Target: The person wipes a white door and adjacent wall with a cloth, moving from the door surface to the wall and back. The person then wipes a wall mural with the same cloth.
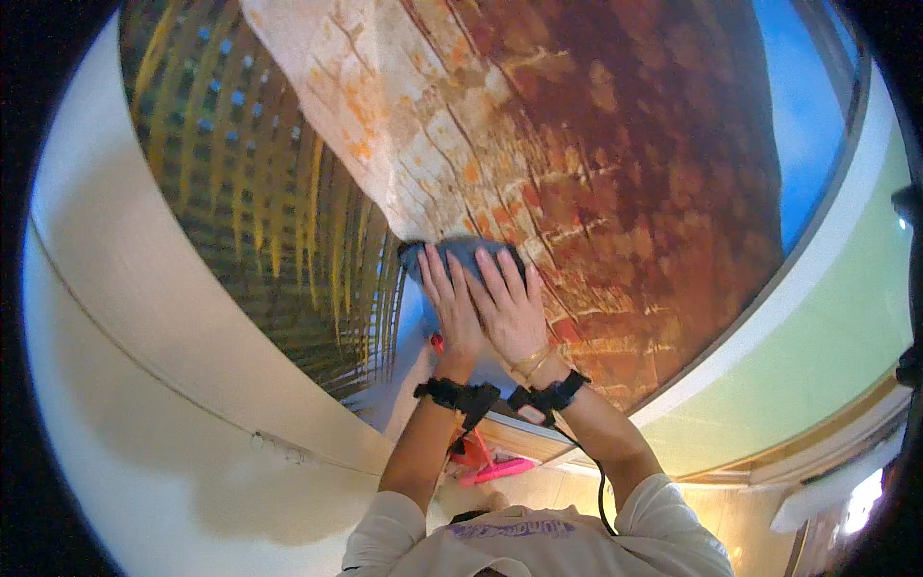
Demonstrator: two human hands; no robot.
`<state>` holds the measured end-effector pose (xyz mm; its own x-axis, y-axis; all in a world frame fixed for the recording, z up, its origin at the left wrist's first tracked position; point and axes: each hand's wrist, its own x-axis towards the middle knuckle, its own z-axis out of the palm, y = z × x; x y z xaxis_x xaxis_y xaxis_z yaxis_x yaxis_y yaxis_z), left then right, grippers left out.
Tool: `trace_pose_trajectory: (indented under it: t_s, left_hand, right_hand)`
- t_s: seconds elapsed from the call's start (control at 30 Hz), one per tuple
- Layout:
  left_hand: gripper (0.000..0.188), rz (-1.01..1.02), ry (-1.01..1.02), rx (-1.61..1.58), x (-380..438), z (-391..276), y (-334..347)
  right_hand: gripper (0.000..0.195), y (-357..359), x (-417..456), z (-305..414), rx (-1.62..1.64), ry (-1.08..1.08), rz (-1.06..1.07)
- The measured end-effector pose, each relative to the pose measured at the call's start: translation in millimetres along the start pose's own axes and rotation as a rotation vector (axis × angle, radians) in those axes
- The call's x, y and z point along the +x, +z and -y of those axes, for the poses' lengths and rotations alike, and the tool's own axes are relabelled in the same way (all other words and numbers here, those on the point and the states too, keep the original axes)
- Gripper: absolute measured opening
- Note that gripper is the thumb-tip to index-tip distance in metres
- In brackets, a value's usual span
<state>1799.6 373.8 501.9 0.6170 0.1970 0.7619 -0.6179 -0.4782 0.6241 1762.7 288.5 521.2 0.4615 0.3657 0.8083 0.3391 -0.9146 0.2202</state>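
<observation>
Both of my hands lie flat, side by side, on a dark grey cloth (465, 246) pressed against a large printed picture (634, 180). My left hand (453, 306) covers the cloth's left and middle part with its fingers extended. Over the right part rests my right hand (513, 311), fingers slightly spread and a thin gold bracelet (535, 359) at its wrist. Much of the cloth is hidden under the hands. The picture shows palm leaves, pale peeling plaster, reddish brick and blue sky.
Black straps (456, 394) circle both wrists; a cable (604, 498) runs from the right one. A green and white wall (807, 346) borders the picture at right, a cream wall (144, 310) at left. Below are a pink broom (505, 470) and a red dustpan (470, 454).
</observation>
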Motion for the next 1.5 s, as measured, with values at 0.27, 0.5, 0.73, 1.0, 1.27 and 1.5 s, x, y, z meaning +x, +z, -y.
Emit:
trace_pose_trajectory:
  t_s: [0.27, 0.5, 0.73, 1.0, 1.27, 1.5]
  left_hand:
    - [0.055, 0.295, 0.326, 0.249, -96.3, 22.8, 21.7]
    - [0.056, 0.298, 0.676, 0.065, -1.3, -87.0, 30.7]
    - [0.05, 0.389, 0.751, 0.12, -61.5, -71.1, 71.8]
    - [0.043, 0.5, 0.817, 0.067, -102.0, -82.2, 91.4]
    - [0.041, 0.374, 0.913, -0.051, -72.3, -170.5, 110.5]
    - [0.04, 0.59, 1.021, 0.043, -165.8, -97.8, 130.3]
  right_hand:
    - [0.043, -1.6, -111.1, -7.9, -0.112, 0.253, 0.136]
    - [0.051, -77.9, -31.2, -76.3, -0.325, 0.39, -0.218]
    - [0.043, -61.4, -98.3, -81.3, -0.272, 0.449, -0.216]
    - [0.042, -80.8, -150.1, -88.9, -0.426, 0.438, -0.009]
    - [0.046, -155.5, -111.8, -117.3, -0.597, 0.571, -0.055]
    - [0.042, -81.5, -237.2, -92.4, -0.495, 0.67, 0.01]
